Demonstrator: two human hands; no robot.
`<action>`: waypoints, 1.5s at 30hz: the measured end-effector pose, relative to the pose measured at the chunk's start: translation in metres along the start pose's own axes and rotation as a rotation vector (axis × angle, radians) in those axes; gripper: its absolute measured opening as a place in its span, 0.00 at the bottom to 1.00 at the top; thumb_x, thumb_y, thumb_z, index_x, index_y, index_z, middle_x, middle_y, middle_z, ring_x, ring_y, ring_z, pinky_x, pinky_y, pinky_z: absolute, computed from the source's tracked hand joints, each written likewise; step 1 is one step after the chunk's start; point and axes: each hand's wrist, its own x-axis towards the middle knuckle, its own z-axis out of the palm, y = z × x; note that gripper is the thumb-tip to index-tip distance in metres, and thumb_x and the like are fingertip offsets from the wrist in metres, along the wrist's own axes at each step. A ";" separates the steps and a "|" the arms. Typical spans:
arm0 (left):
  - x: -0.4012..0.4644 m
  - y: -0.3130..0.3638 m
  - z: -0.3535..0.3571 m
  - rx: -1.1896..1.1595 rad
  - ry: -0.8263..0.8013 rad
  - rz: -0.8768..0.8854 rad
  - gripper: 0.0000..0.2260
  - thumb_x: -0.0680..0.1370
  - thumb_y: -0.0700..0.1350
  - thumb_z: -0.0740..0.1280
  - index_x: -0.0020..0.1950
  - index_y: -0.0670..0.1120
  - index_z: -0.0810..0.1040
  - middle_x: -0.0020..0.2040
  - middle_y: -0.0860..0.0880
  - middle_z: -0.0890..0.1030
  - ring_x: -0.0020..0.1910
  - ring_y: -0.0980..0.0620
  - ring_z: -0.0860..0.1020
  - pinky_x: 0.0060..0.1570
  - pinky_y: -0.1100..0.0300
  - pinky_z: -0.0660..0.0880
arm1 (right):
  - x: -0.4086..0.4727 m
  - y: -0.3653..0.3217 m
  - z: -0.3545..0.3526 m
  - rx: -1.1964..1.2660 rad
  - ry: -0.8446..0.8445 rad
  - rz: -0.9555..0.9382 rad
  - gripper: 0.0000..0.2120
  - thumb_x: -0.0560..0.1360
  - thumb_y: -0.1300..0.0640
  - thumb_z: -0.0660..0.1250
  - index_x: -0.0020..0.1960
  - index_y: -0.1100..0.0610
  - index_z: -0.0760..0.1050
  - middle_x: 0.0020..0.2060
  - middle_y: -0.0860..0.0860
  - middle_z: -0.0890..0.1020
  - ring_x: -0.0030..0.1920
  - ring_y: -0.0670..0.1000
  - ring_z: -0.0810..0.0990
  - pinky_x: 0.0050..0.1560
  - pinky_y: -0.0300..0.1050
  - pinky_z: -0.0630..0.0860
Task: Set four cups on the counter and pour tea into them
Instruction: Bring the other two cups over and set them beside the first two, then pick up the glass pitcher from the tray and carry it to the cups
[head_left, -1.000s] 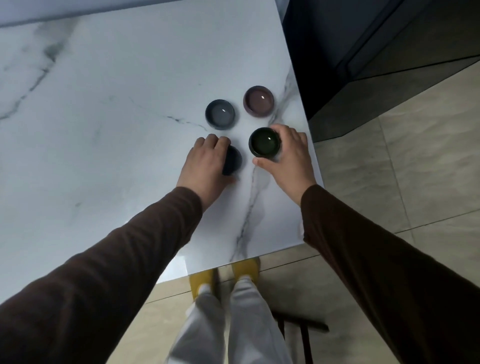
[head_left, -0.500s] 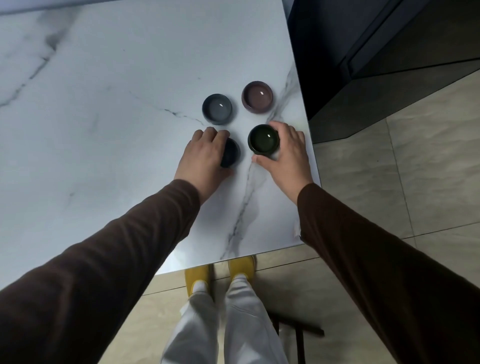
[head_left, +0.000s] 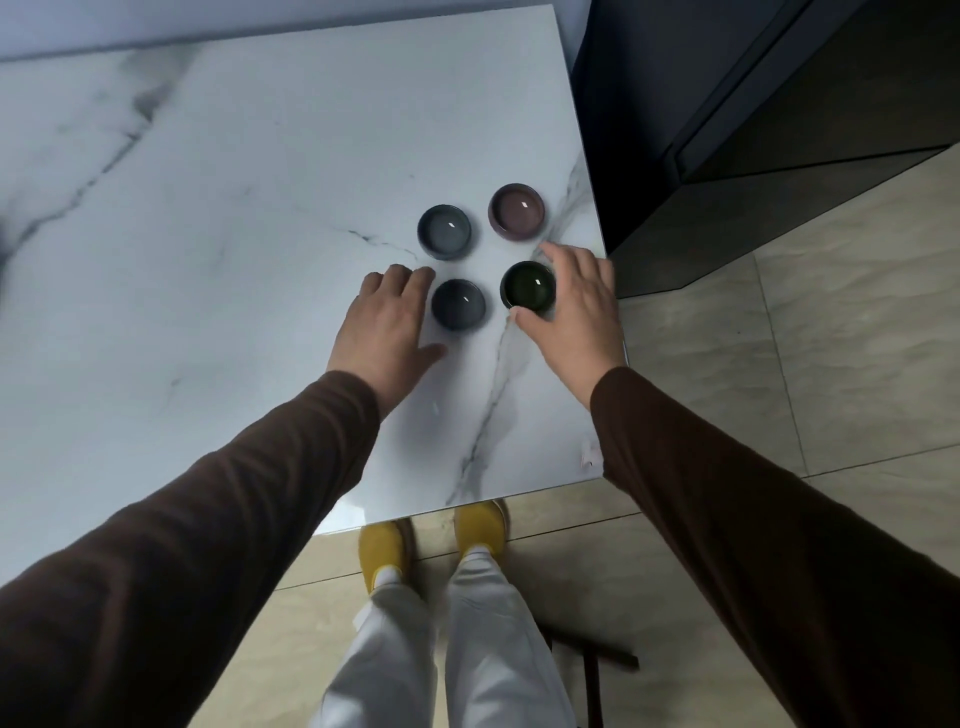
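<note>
Four small cups stand upright in a square near the right edge of the white marble counter (head_left: 260, 260). At the back are a blue-grey cup (head_left: 444, 231) and a mauve cup (head_left: 517, 211). In front stand a dark grey cup (head_left: 458, 304) and a dark green cup (head_left: 526, 287). My left hand (head_left: 387, 332) lies flat and open just left of the dark grey cup, apart from it. My right hand (head_left: 576, 312) wraps the right side of the dark green cup, thumb at its near rim and fingers behind it. No teapot is in view.
The counter's right edge (head_left: 597, 223) runs just past the mauve and green cups, with a dark cabinet (head_left: 727, 104) beyond it. Below the near edge are a tiled floor (head_left: 831, 338), my yellow slippers (head_left: 384, 551) and a dark stool frame (head_left: 592, 670).
My left hand has let go of the dark grey cup and slid left, so the whole cup now shows. My right hand stays around the dark green cup.
</note>
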 end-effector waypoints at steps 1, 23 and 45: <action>-0.008 -0.006 -0.007 0.004 0.000 -0.007 0.33 0.70 0.50 0.74 0.71 0.43 0.66 0.62 0.42 0.73 0.59 0.40 0.71 0.59 0.48 0.71 | -0.003 -0.010 -0.004 -0.026 -0.001 -0.021 0.30 0.72 0.49 0.72 0.71 0.54 0.69 0.64 0.50 0.74 0.65 0.55 0.68 0.65 0.47 0.67; -0.197 -0.287 -0.162 -0.058 0.099 -0.181 0.25 0.72 0.50 0.72 0.66 0.44 0.71 0.59 0.44 0.77 0.60 0.41 0.73 0.57 0.49 0.72 | -0.101 -0.362 0.071 -0.051 -0.287 -0.185 0.23 0.77 0.50 0.67 0.69 0.54 0.69 0.65 0.51 0.72 0.66 0.54 0.67 0.66 0.47 0.67; -0.290 -0.515 -0.237 -0.157 0.119 -0.262 0.24 0.72 0.50 0.72 0.65 0.47 0.71 0.60 0.46 0.77 0.61 0.42 0.72 0.58 0.49 0.73 | -0.125 -0.610 0.191 0.095 -0.299 -0.201 0.21 0.76 0.52 0.68 0.67 0.55 0.72 0.62 0.52 0.76 0.63 0.53 0.71 0.62 0.46 0.69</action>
